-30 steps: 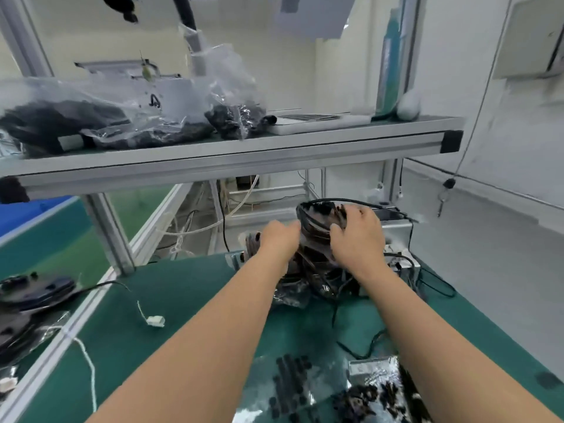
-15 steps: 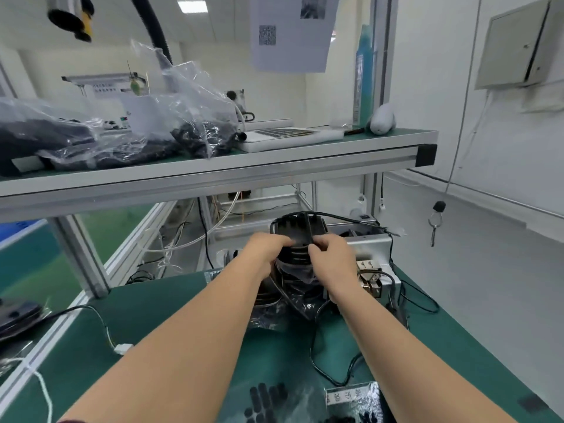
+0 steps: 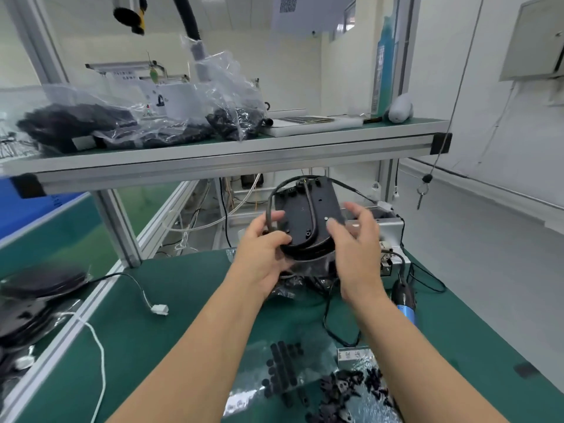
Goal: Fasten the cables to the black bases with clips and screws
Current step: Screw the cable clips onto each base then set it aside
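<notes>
1. Black base [image 3: 308, 219]: held up off the green bench [image 3: 171, 325], tilted with its flat face toward the person, just below the front rail of the shelf [image 3: 232, 157].
2. Cable [image 3: 310, 209]: a black loop lies across that face and around its lower edge; a further length trails toward the metal unit [image 3: 387, 227] behind.
3. Left hand [image 3: 264, 254]: fingers closed around the base's lower left edge, thumb pressing the cable there.
4. Right hand [image 3: 355, 242]: fingers spread and slightly curled, holding nothing, just beside the base's right edge; contact cannot be told, the hand being blurred.
5. Clips [image 3: 345, 392]: small black pieces in opened bags at the near edge, well apart from the base.
6. Electric screwdriver [image 3: 404, 300]: lying at the right, untouched.
7. Step, as judged: a base has been picked up and is being presented; no clip is fitted yet.
8. Next move, as judged: set the base flat, seat the cable in its run, then fetch a clip.
</notes>
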`<state>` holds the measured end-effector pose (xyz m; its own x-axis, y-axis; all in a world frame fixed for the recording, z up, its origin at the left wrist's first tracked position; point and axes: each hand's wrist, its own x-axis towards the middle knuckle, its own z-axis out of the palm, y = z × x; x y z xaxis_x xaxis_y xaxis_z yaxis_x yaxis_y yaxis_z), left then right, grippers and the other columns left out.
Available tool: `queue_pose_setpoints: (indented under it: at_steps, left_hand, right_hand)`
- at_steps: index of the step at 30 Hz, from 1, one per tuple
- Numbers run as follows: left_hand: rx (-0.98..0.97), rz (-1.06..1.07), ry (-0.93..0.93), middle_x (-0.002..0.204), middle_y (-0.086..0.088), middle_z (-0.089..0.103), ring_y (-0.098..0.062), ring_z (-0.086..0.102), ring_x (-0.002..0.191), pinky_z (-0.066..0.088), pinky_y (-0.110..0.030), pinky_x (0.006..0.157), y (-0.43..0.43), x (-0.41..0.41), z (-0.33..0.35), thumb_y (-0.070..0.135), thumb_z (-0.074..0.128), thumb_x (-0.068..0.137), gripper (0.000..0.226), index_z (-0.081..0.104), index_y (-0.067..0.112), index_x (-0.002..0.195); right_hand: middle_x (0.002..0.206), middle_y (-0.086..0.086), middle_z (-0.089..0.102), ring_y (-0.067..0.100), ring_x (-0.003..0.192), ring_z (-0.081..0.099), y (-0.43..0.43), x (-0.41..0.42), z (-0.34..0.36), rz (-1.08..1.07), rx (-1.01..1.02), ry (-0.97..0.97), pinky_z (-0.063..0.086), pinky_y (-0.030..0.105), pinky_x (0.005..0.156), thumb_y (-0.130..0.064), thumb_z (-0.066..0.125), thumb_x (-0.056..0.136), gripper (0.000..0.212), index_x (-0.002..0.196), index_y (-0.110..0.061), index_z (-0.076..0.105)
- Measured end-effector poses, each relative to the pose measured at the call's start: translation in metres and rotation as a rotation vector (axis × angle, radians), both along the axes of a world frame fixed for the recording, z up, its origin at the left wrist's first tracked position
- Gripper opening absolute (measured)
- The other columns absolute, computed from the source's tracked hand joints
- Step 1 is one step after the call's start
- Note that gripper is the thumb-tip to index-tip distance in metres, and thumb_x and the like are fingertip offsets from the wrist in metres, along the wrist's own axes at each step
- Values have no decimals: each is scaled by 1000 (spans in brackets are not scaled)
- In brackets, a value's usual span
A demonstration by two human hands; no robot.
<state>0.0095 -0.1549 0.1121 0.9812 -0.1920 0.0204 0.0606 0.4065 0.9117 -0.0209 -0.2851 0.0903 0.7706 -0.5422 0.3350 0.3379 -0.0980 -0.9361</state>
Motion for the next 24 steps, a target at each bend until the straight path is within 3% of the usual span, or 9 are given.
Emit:
queue_pose_setpoints:
  at_steps: [3,6,8,10,13,16,19,21,24]
  left_hand:
    - [-11,33,-15,119,-24,64,-35,64,98,51,-58,90,41,-38,-14,-18,48,84,46,61,11,116]
    - [19,52,-22,119,-21,65,-30,64,95,55,-49,82,80,-73,-35,-19,50,81,48,64,13,114]
    - [35,79,-10,116,-17,67,-27,64,92,56,-42,75,103,-93,-49,-19,48,82,47,66,14,110]
    - [62,116,21,110,-13,67,-24,63,86,55,-37,69,124,-113,-63,-17,49,79,47,67,17,107]
    - [168,181,104,104,-7,65,-19,62,76,50,-34,59,157,-144,-83,-3,55,64,51,58,18,110]
    - [504,290,147,118,-6,59,-23,62,88,50,-40,73,182,-169,-103,4,58,71,64,40,25,129]
    - [997,550,-43,141,-7,38,-25,43,128,37,-42,106,196,-194,-118,19,64,88,71,24,23,145]
    - [1291,638,-319,139,-2,36,-20,29,138,22,-44,116,196,-206,-121,51,60,83,61,42,22,133]
    - [1556,376,-453,108,14,52,-9,48,112,24,-44,113,189,-208,-120,74,52,65,59,57,29,104]
  right_hand:
    - [117,-11,65,12,104,69,0,-3,11,327,293,81,59,37,82,-33,66,89,60,143,-30,39]
    - [121,-3,67,12,87,75,14,-4,7,478,290,132,59,26,65,-11,67,91,73,151,-34,32]
    - [142,-5,51,12,99,71,34,-9,0,531,197,162,57,25,71,-6,68,88,85,154,-41,27]
    - [155,-10,34,10,125,52,58,-15,-10,554,9,189,49,26,89,-9,69,88,89,154,-47,22]
    - [164,-13,19,14,148,27,99,-24,-28,623,-219,240,36,41,116,-17,68,87,90,156,-44,17]
    - [167,-14,7,3,152,6,138,-31,-50,702,-436,266,11,28,120,-20,66,88,91,159,-38,12]
    - [167,-14,4,1,151,4,168,-38,-78,793,-504,323,8,21,112,-17,64,87,90,159,-36,12]
    - [167,-13,7,4,152,8,179,-43,-97,810,-467,386,12,20,112,-15,63,88,88,159,-36,16]
    - [166,-9,16,8,150,19,184,-49,-114,809,-287,476,19,26,120,-14,62,89,79,157,-36,27]
